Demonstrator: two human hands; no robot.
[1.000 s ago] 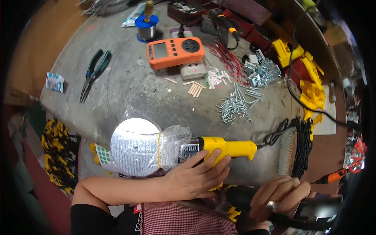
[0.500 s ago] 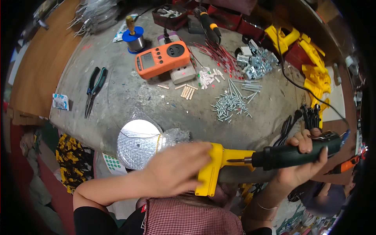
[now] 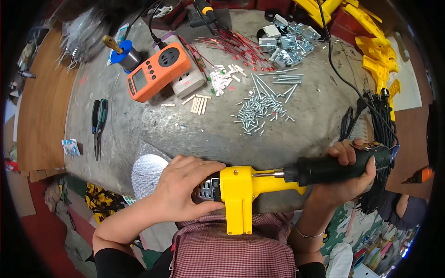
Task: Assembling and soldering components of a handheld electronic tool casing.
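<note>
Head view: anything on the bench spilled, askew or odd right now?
Yes. Silver screws lie loose in a scattered pile mid-bench, with small white sleeves strewn beside the orange meter. Both hands hold the yellow tool level: left hand at its metal end, right hand on the black grip.

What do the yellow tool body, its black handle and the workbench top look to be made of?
Yellow tool body: likely moulded plastic, smooth, slight sheen. Black handle, gripped by the right hand: matte, probably rubber or plastic. Workbench top: grey, scuffed, dull glare, possibly metal sheet.
</note>
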